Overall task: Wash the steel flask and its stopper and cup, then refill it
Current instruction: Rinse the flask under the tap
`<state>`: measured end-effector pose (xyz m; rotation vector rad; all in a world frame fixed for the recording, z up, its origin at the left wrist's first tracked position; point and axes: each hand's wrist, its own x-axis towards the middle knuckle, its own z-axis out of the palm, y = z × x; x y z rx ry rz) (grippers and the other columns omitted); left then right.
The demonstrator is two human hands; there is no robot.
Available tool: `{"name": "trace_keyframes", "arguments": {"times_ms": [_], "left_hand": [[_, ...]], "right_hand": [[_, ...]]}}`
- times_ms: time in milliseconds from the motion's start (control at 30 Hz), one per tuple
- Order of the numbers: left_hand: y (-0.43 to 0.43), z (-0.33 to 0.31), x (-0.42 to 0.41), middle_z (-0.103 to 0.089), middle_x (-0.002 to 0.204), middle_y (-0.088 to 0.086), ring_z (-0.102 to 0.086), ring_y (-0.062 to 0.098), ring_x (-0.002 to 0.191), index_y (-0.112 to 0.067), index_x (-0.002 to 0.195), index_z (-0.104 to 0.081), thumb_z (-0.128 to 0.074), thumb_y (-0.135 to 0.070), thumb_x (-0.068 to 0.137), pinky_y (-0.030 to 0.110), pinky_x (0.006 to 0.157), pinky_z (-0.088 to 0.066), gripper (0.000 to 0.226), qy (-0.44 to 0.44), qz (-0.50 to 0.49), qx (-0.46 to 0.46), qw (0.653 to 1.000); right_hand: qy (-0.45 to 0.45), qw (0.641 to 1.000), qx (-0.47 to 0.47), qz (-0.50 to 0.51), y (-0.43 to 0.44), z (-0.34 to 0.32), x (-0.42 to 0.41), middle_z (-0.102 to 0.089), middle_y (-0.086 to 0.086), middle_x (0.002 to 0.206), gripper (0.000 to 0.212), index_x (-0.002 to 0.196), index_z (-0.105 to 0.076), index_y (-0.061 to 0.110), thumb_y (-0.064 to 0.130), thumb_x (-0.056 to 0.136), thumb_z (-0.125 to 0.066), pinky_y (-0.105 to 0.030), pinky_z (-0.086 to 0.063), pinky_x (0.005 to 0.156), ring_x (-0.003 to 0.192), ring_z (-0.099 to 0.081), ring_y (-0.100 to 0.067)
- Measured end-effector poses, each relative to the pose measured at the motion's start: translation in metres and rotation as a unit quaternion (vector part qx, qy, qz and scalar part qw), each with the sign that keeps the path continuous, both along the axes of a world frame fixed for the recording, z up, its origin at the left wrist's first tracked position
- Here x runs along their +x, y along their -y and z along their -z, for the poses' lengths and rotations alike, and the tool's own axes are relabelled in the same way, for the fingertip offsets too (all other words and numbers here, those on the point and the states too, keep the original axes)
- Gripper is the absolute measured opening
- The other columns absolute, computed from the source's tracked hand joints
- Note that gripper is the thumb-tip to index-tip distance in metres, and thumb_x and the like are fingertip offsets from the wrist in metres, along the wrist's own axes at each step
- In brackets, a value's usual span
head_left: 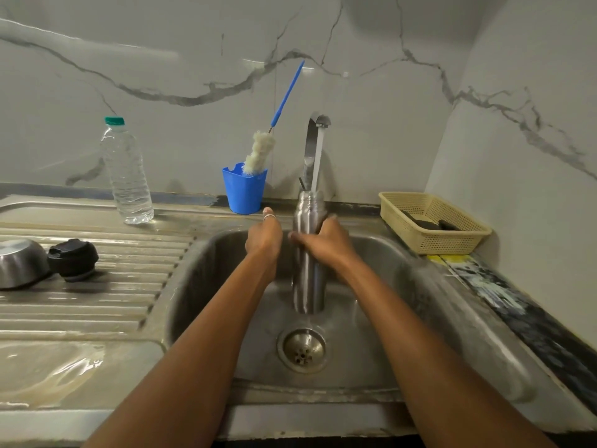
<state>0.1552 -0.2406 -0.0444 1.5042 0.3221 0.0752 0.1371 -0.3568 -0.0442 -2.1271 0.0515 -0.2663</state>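
The steel flask point(308, 279) stands upright in the air over the sink basin point(200, 286), its long axis vertical and its open threaded mouth pointing up into the water stream point(317, 160) that falls from the tap point(311, 140). The right hand point(326, 244) grips its upper body, fingers point(295, 236) wrapped round the front and thumb on the far side. Below the grip the flask's base hangs free above the drain point(303, 349), with open basin on every side.

The left hand point(263, 237), a ring on one raised finger, sits just beside the grip. Whether it touches the flask, or how far its fingers are curled, cannot be told through the blur.

Well left of the grip, the black stopper point(73, 260) and steel cup point(21, 263) lie on the ribbed drainboard point(97, 302). Behind the left hand a blue holder point(244, 192) with a bottle brush point(258, 153) stands at the basin's back edge. A perforated basket point(445, 244) sits right of the grip.
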Motion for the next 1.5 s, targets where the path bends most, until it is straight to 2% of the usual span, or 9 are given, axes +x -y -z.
{"name": "trace_keyframes", "arguments": {"times_ms": [67, 200, 433, 567, 700, 833, 1167, 1267, 1500], "left_hand": [[0.0, 0.002, 0.001, -0.057, 0.119, 0.006, -0.053, 0.016, 0.095, -0.009, 0.14, -0.056, -0.03, -0.053, 0.108, 0.034, 0.087, -0.037, 0.06, -0.002, 0.005, 0.002, 1.0], [0.002, 0.007, 0.005, -0.063, 0.116, 0.006, -0.058, 0.016, 0.095, -0.01, 0.135, -0.057, -0.031, -0.056, 0.107, 0.038, 0.084, -0.039, 0.06, 0.0, 0.013, 0.001, 1.0], [0.001, 0.01, 0.008, -0.066, 0.116, 0.007, -0.062, 0.019, 0.1, -0.009, 0.133, -0.058, -0.033, -0.056, 0.106, 0.037, 0.083, -0.041, 0.06, 0.001, 0.024, -0.005, 1.0], [0.0, 0.008, 0.01, -0.065, 0.125, 0.011, -0.059, 0.022, 0.107, -0.008, 0.135, -0.059, -0.03, -0.057, 0.106, 0.038, 0.086, -0.041, 0.063, -0.004, 0.028, 0.017, 0.999], [0.001, 0.014, 0.012, -0.066, 0.114, 0.005, -0.061, 0.02, 0.104, -0.009, 0.127, -0.061, -0.03, -0.057, 0.106, 0.039, 0.091, -0.045, 0.061, 0.004, 0.041, 0.007, 0.999], [0.001, 0.012, 0.011, -0.065, 0.103, 0.004, -0.06, 0.016, 0.088, -0.008, 0.116, -0.059, -0.028, -0.056, 0.107, 0.037, 0.085, -0.043, 0.058, 0.005, 0.045, 0.017, 0.999], [0.0, 0.01, 0.003, -0.071, 0.113, 0.008, -0.066, 0.022, 0.103, -0.011, 0.123, -0.063, -0.03, -0.064, 0.103, 0.038, 0.084, -0.047, 0.066, -0.004, 0.051, 0.021, 0.998], [-0.002, 0.009, 0.004, -0.066, 0.114, 0.005, -0.061, 0.021, 0.102, -0.008, 0.124, -0.06, -0.029, -0.061, 0.105, 0.04, 0.084, -0.043, 0.064, -0.013, 0.05, 0.025, 0.998], [-0.004, 0.008, -0.002, -0.065, 0.123, 0.012, -0.06, 0.025, 0.111, -0.008, 0.13, -0.059, -0.036, -0.056, 0.105, 0.04, 0.093, -0.046, 0.059, -0.015, 0.056, 0.048, 0.997]], "right_hand": [[0.001, 1.0, 0.017, 0.008, 0.0, 0.002, 0.002, -0.07, -0.004, 0.105, 0.057, 0.116, -0.058, 0.013, 0.045, 0.076, -0.084, -0.042, -0.061, 0.085, 0.092, -0.071, -0.021], [-0.021, 0.999, 0.019, -0.028, 0.0, 0.002, -0.008, -0.069, -0.002, 0.089, 0.027, 0.083, -0.057, 0.027, 0.031, 0.081, -0.084, -0.042, -0.06, 0.086, 0.089, -0.071, -0.022], [-0.05, 0.997, 0.027, -0.042, -0.002, 0.003, -0.011, -0.074, -0.005, 0.097, 0.024, 0.09, -0.065, 0.024, 0.028, 0.078, -0.086, -0.045, -0.059, 0.09, 0.091, -0.072, -0.022], [0.007, 0.999, 0.045, 0.015, -0.004, -0.006, 0.001, -0.072, -0.001, 0.103, 0.079, 0.112, -0.062, 0.019, 0.064, 0.05, -0.081, -0.042, -0.062, 0.082, 0.09, -0.071, -0.019], [-0.016, 0.999, 0.021, -0.019, -0.005, 0.001, -0.007, -0.075, -0.005, 0.097, 0.028, 0.086, -0.064, 0.027, 0.036, 0.073, -0.088, -0.045, -0.06, 0.086, 0.089, -0.072, -0.021], [0.04, 0.998, 0.048, 0.003, -0.006, -0.006, -0.003, -0.072, -0.004, 0.103, 0.037, 0.093, -0.06, 0.029, 0.042, 0.072, -0.086, -0.037, -0.06, 0.083, 0.093, -0.071, -0.022], [-0.032, 0.999, 0.019, -0.04, -0.008, 0.005, -0.012, -0.074, -0.007, 0.101, 0.028, 0.095, -0.066, 0.021, 0.03, 0.078, -0.086, -0.043, -0.059, 0.089, 0.096, -0.072, -0.024], [0.009, 0.999, 0.049, 0.008, -0.008, -0.008, -0.008, -0.072, -0.003, 0.102, 0.059, 0.111, -0.063, 0.019, 0.048, 0.065, -0.086, -0.041, -0.06, 0.085, 0.092, -0.071, -0.021], [-0.058, 0.997, 0.045, -0.026, -0.002, 0.008, -0.011, -0.073, -0.005, 0.094, 0.022, 0.089, -0.064, 0.024, 0.021, 0.08, -0.084, -0.04, -0.06, 0.086, 0.088, -0.072, -0.02]]}}
